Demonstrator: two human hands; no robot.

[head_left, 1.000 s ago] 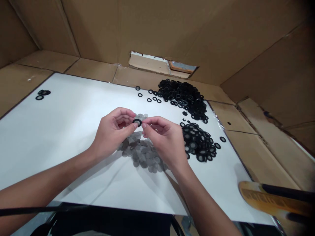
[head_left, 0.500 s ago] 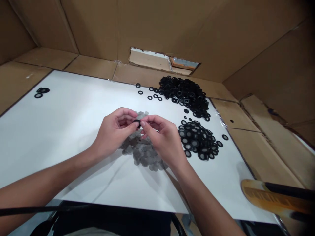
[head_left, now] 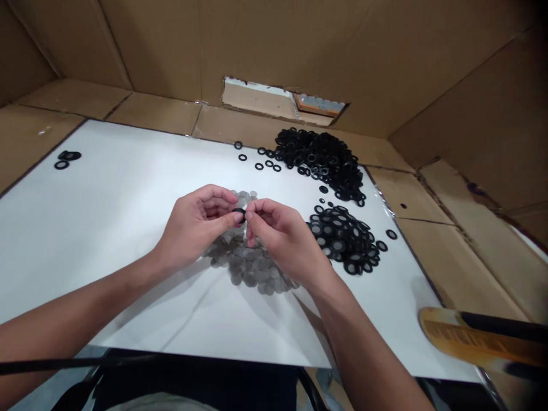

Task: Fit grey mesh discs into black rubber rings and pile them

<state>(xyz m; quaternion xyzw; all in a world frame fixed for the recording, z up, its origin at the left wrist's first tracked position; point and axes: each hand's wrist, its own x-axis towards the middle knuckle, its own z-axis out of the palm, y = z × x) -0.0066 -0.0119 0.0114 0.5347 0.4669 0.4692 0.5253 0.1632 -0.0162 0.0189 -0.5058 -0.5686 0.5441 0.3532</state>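
Note:
Between my two hands, above the middle of the white board, is a small black ring [head_left: 240, 213]. My left hand [head_left: 201, 220] pinches it between thumb and fingers. From the other side, my right hand [head_left: 274, 231] has its thumb and forefinger pressed together at the ring's edge; whether a grey disc is in that pinch is hidden. Below both hands lies a pile of thin grey discs [head_left: 252, 268], partly covered by them. To the right sits a heap of black rings with grey discs in them [head_left: 346, 240].
A larger heap of black rings [head_left: 319, 154] rises at the back right, with several loose ones to its left. A few rings [head_left: 62, 165] lie at the far left of the white board [head_left: 128, 171]. Cardboard walls [head_left: 171, 45] surround it. A yellowish object [head_left: 466, 337] juts in at the right.
My hands stay together around the black ring, with only slight finger movement. The right hand's lower fingers have shifted a little. The whole view has moved slightly.

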